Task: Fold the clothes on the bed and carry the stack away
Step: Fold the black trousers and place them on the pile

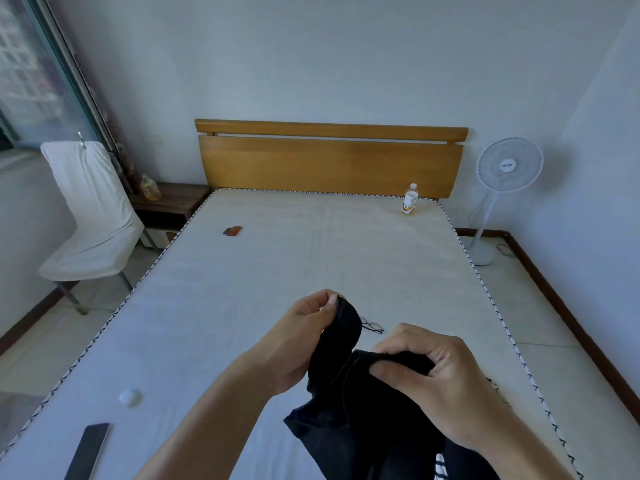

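A black garment [349,414] hangs above the near end of the white bed [277,278], held up by both hands. My left hand [304,337] pinches its upper edge between thumb and fingers. Lower and to the right, my right hand [436,382] grips another part of the same edge. The cloth droops from the two hands to the bottom of the view. A black-and-white striped piece of clothing [440,467] peeks out beneath it at the bottom edge.
On the mattress lie glasses [373,326], a drink bottle [409,199] near the wooden headboard [329,161], a small red-and-dark object [232,231], a white round thing [130,397] and a dark flat phone-like slab [86,452]. A white-covered chair [90,216] and nightstand stand left, a fan [507,168] right.
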